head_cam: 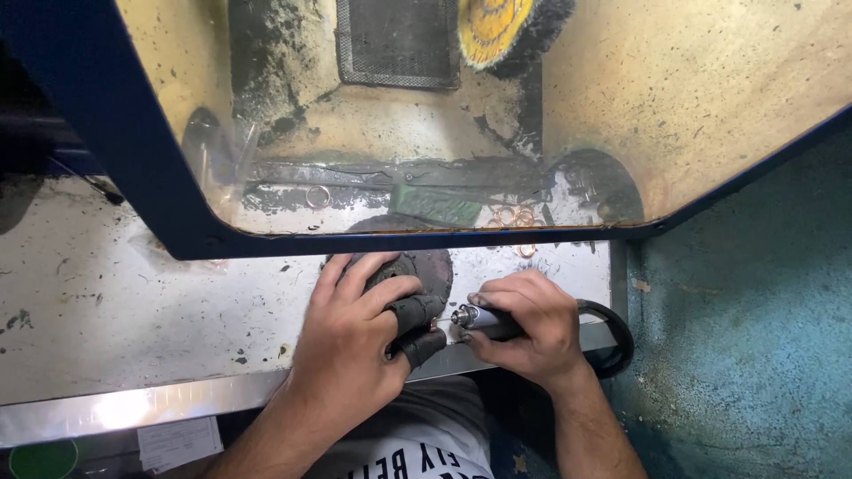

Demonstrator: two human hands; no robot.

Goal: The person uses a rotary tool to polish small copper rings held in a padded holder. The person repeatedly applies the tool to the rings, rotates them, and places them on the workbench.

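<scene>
Fingers of the left hand (355, 341) are curled in tight, and the thumb and first finger wear dark finger covers (415, 326). They pinch something tiny between them, but it is too small to tell what it is. That hand also rests on a round dark pad (426, 266) that looks worn and dirty.

Close beside it, the right hand (524, 328) is wrapped around a small hand tool (479, 319) with a shiny metal nose. The thin tip points left at the pinched spot, right at the front edge of the bench (133, 310). A black hose (612, 333) loops away from the tool toward the right.

The bench is pale, flat and speckled with black bits, and it has a bright metal strip (160, 408) along the front.

Above the hands hangs a clear shield with a thick blue frame (133, 151). It sits between the camera and the back of the bench, so things there look yellow and dusty. Behind it is a fuzzy round yellow brush wheel (501, 31) and a dark mesh grille (395, 40). A few small coppery rings (510, 215) lie near the shield's lower edge, and one more ring (318, 196) lies further left.

To the right is a rough teal wall (754, 310).
</scene>
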